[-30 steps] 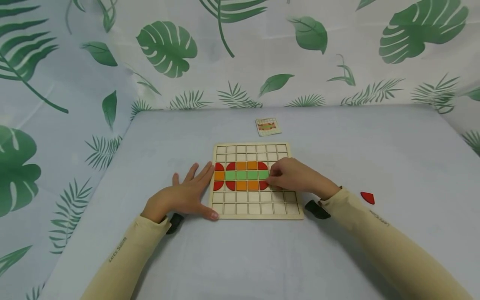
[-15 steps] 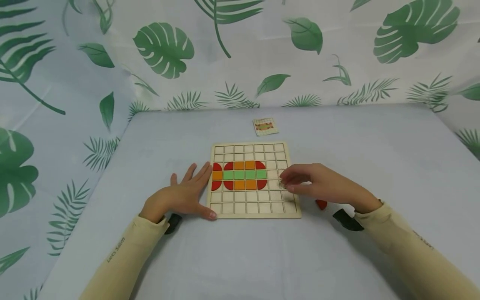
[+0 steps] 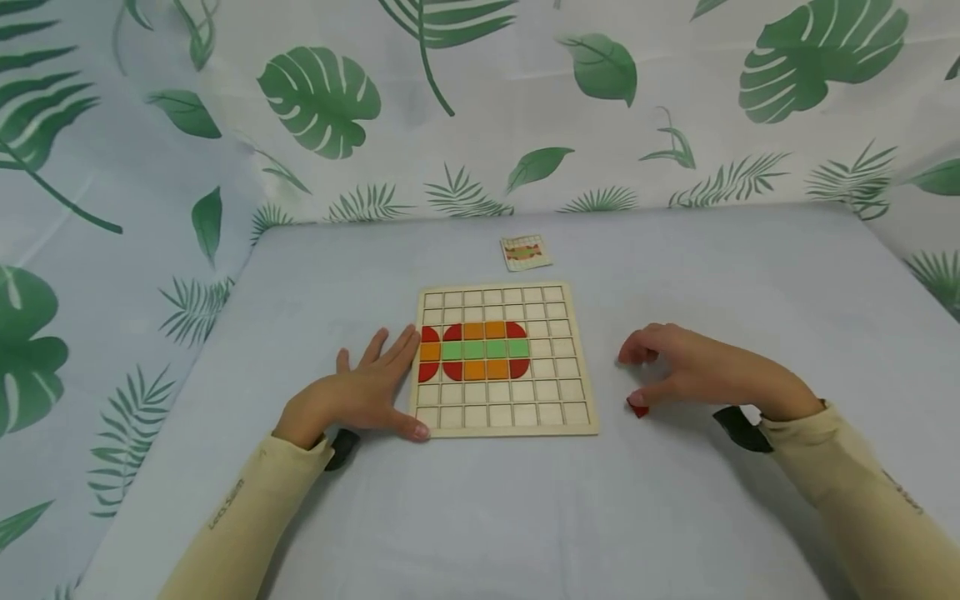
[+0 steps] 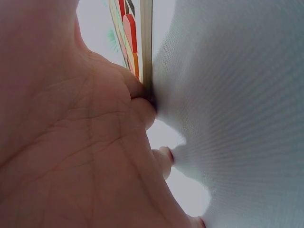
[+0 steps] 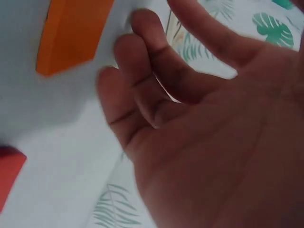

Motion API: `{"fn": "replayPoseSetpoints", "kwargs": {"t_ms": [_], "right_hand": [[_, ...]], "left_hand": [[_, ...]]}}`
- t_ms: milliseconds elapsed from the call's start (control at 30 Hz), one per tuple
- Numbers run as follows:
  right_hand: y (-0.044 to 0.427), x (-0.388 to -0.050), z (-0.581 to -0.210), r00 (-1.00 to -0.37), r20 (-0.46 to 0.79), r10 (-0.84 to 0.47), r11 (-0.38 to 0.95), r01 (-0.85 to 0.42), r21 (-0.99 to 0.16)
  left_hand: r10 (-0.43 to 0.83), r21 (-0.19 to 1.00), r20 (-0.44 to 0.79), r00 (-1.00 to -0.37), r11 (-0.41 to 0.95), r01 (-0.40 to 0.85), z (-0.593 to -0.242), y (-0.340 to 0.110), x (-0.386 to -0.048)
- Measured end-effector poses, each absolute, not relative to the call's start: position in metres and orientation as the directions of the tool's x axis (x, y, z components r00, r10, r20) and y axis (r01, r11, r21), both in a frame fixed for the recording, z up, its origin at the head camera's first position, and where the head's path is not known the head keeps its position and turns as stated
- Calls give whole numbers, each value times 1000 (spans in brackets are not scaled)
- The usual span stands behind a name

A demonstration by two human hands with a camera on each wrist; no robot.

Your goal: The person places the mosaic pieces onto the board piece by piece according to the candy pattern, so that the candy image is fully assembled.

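My left hand (image 3: 360, 400) lies spread against the left edge of the square wooden grid board (image 3: 540, 417), thumb at the near corner. In the left wrist view, its fingertips touch the board's side. Red quarter-round, orange and green square tiles (image 3: 483, 350) fill three rows of the board's grid. To the board's right, my right hand (image 3: 697, 371) hovers with loosely bent fingers, its thumb over a small red tile (image 3: 637, 408) on the table. In the right wrist view, an orange tile (image 5: 71, 35) and a red tile (image 5: 7, 173) lie near the fingers, nothing pinched.
A small pattern card (image 3: 525, 252) showing a similar coloured design lies behind the board. A white cloth covers the table (image 3: 480, 517). Behind it and to the left hang leaf-printed sheets (image 3: 465, 133).
My right hand has left the tiles on the board and moved right to the loose red tile. My left hand has stayed at the board's left edge. The head view has shifted slightly.
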State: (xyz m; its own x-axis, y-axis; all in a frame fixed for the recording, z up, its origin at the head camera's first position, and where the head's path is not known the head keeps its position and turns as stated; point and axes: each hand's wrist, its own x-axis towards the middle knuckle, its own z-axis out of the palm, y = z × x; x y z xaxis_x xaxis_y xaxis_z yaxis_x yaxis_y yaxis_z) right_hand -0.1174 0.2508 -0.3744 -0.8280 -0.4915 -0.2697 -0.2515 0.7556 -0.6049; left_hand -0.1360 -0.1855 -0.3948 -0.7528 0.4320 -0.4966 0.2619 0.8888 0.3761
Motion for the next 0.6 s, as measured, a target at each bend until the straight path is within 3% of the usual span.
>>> {"fn": "replayPoseSetpoints", "kwargs": {"t_ms": [367,600], "right_hand": [[260,-113,-378,-737,-302,-604,702,-314,-640],[255,-117,-385,-712,-242,-659,650,-377,-659]], "left_hand": [[442,374,-489,-752,885,277,-398,-187,-137],[434,365,-495,-752,890,273,-397,-186,-137]]}}
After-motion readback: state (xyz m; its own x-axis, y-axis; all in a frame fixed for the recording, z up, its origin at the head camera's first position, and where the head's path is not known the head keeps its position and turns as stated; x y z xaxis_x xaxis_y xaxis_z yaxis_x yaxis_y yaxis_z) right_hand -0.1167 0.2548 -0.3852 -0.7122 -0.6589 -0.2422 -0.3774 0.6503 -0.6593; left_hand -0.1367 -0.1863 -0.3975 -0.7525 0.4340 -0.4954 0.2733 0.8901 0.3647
